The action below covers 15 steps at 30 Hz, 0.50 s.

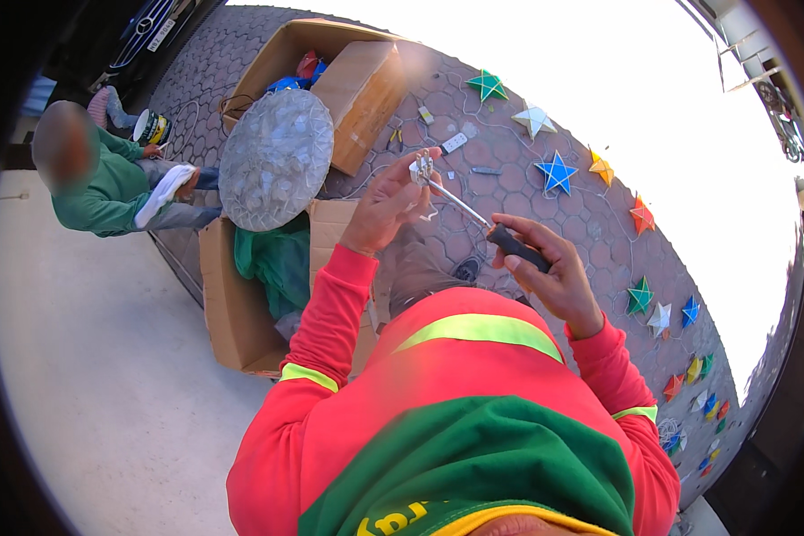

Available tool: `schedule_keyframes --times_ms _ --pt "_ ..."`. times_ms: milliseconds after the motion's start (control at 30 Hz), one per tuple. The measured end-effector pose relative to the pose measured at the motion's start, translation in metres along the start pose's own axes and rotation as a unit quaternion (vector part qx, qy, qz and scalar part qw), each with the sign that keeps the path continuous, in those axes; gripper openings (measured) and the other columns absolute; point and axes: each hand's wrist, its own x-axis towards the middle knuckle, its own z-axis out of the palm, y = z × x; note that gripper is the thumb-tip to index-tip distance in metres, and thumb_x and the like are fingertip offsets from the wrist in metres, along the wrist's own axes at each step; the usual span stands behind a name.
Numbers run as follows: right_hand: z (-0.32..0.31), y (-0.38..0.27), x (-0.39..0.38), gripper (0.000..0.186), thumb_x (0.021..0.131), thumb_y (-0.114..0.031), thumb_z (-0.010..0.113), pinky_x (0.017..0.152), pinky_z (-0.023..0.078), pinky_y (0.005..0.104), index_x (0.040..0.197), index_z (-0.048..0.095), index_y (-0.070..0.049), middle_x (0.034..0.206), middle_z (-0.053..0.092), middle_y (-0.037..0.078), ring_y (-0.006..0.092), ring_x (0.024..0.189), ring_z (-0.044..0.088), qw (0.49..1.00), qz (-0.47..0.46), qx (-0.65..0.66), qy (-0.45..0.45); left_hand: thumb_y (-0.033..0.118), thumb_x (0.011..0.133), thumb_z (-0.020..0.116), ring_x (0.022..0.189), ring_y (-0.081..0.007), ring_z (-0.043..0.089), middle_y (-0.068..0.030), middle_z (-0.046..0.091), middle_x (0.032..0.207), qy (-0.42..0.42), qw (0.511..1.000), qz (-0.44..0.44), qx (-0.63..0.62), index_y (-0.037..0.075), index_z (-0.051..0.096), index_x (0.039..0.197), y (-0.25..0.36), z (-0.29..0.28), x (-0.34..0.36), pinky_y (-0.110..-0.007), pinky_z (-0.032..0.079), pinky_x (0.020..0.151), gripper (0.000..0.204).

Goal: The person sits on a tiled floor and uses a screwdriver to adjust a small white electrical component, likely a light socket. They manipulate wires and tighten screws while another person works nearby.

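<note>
Between the fingers of my left hand (386, 207) is a small white electrical fitting (422, 168) with metal parts on it; its exact kind is too small to tell. A thin pale wire seems to hang below it. My right hand (549, 272) is closed around the black handle of a screwdriver (463, 205). The long metal shaft points up and left, and its tip meets the fitting or lies right by it. Both hands are raised in front of my body, above the paving.
Open cardboard boxes (232, 308) stand at left, with a large round translucent disc (277, 161) over them. A person in green (107, 192) holds a white cloth beyond. A white power strip (454, 143), pliers (395, 138) and strung star lanterns (556, 172) lie on hexagonal pavers.
</note>
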Motion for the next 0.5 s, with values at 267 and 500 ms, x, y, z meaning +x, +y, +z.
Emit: schedule_keyframes --times_ms 267,500 --pt "-0.0048 -0.0001 0.0026 0.043 0.095 -0.004 0.06 0.089 0.052 0.0288 0.137 0.053 0.003 0.109 0.069 0.006 0.0104 0.097 0.065 1.0 -0.008 0.01 -0.009 0.01 0.096 0.06 0.066 -0.0039 0.045 -0.0052 0.065 0.109 0.001 1.0 0.004 -0.001 0.004 0.047 0.148 0.0011 -0.0035 0.0006 -0.017 0.033 0.057 0.054" --pt "-0.0071 -0.0078 0.0052 0.044 0.092 -0.005 0.062 0.085 0.053 0.03 0.135 0.055 0.002 0.105 0.072 0.009 0.0123 0.094 0.067 0.97 -0.094 -0.225 0.014 0.008 0.095 0.058 0.076 -0.002 0.052 -0.0034 0.066 0.11 0.017 0.996 -0.032 0.08 0.006 0.049 0.147 0.0077 -0.0049 -0.0051 -0.018 0.035 0.057 0.054"
